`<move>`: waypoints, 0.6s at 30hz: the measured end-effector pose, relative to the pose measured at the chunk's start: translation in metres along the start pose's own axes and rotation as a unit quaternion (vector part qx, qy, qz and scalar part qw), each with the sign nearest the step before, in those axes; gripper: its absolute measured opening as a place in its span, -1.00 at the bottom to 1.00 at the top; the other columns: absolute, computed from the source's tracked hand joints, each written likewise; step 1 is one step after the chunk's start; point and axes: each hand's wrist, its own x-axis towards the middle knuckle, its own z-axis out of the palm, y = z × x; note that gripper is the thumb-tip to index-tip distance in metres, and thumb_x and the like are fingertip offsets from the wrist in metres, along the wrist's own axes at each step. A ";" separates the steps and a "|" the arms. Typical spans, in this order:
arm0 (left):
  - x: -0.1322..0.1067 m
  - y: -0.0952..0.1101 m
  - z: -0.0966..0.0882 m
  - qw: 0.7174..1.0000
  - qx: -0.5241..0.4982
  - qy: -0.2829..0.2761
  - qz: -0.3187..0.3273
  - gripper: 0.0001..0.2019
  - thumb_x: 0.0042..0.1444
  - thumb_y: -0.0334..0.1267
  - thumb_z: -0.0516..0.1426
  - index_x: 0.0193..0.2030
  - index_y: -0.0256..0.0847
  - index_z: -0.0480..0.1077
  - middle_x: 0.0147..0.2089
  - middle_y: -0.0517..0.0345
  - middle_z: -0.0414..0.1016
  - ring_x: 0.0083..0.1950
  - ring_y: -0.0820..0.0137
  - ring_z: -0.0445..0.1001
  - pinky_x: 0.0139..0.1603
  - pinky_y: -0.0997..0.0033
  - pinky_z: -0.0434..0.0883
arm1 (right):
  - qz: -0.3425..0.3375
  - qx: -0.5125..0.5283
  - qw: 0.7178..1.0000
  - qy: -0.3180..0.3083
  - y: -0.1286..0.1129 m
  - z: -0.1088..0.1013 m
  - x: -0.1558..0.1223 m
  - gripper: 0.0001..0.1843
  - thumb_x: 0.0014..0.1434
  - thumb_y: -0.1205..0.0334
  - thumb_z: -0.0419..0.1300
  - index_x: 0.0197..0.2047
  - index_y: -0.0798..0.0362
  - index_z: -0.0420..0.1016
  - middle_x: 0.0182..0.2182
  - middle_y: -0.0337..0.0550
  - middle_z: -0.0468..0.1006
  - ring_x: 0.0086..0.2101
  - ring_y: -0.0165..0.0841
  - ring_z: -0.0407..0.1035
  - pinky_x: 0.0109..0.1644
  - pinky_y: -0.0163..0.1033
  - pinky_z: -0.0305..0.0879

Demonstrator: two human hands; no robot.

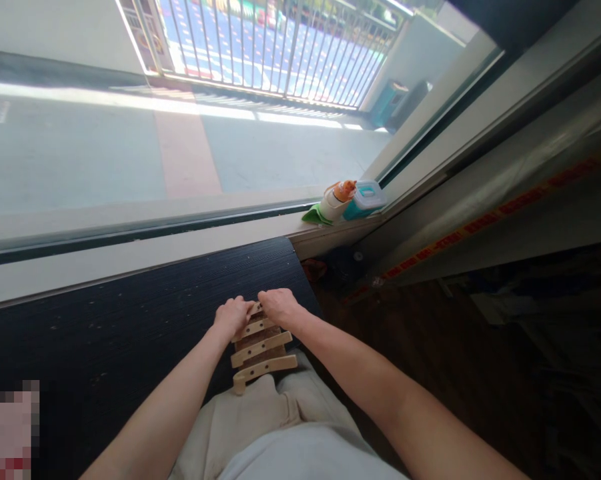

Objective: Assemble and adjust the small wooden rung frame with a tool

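In front of my lap, at the right end of the black tabletop, is a brown panel (pixel 260 340) crossed by several cream straps (pixel 263 348) with dark dots on them. The nearest straps have loose, curling ends. My left hand (pixel 233 316) is at the panel's far left corner, its fingers closed at the end of the farthest strap (pixel 256 309). Close beside it, my right hand (pixel 279 307) has its fingers bent over the same strap's right part. Both sets of fingertips are partly hidden, and the hands nearly touch.
The black table (pixel 130 313) runs left along a window sill (pixel 80 267). A white bottle with an orange top (pixel 336 200) stands on a green cloth (pixel 316 215), beside a teal box with a clear lid (pixel 365 199). Dark floor (pixel 405 347) lies right. A pixelated patch covers the lower left.
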 end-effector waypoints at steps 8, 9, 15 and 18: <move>0.000 -0.001 0.000 1.000 -0.008 0.005 0.003 -0.71 0.10 -0.07 -0.11 -0.20 0.04 0.40 -0.16 0.09 0.32 -0.15 0.33 0.33 -0.25 0.38 0.30 | 0.091 0.032 0.995 -0.006 0.001 0.012 0.002 -0.81 0.13 0.25 -0.01 -0.23 0.10 0.36 -0.31 -0.01 0.54 -0.24 -0.29 0.43 -0.26 -0.26 0.30; 0.000 -0.001 0.000 1.000 -0.007 0.004 0.003 -0.71 0.10 -0.08 -0.11 -0.21 0.04 0.40 -0.16 0.09 0.32 -0.15 0.34 0.33 -0.25 0.38 0.30 | 0.088 0.028 0.996 -0.008 0.000 0.010 0.001 -0.82 0.12 0.27 0.01 -0.23 0.11 0.36 -0.32 -0.01 0.54 -0.25 -0.28 0.43 -0.27 -0.26 0.31; 0.002 -0.002 0.003 1.000 0.011 0.005 0.011 -0.73 0.09 -0.14 -0.09 -0.18 0.04 0.38 -0.13 0.06 0.31 -0.12 0.28 0.33 -0.23 0.31 0.32 | -0.032 -0.028 0.999 0.018 -0.002 -0.010 -0.003 -0.84 0.09 0.34 0.05 -0.26 0.06 0.42 -0.28 -0.07 0.53 -0.26 -0.30 0.43 -0.26 -0.27 0.30; 0.004 -0.003 0.007 1.000 0.008 0.006 0.013 -0.73 0.08 -0.16 -0.08 -0.14 0.04 0.37 -0.12 0.05 0.31 -0.11 0.27 0.33 -0.22 0.28 0.32 | -0.049 -0.029 0.998 0.008 -0.003 -0.014 -0.002 -0.82 0.10 0.36 0.03 -0.31 0.06 0.46 -0.29 -0.08 0.54 -0.25 -0.32 0.42 -0.26 -0.31 0.30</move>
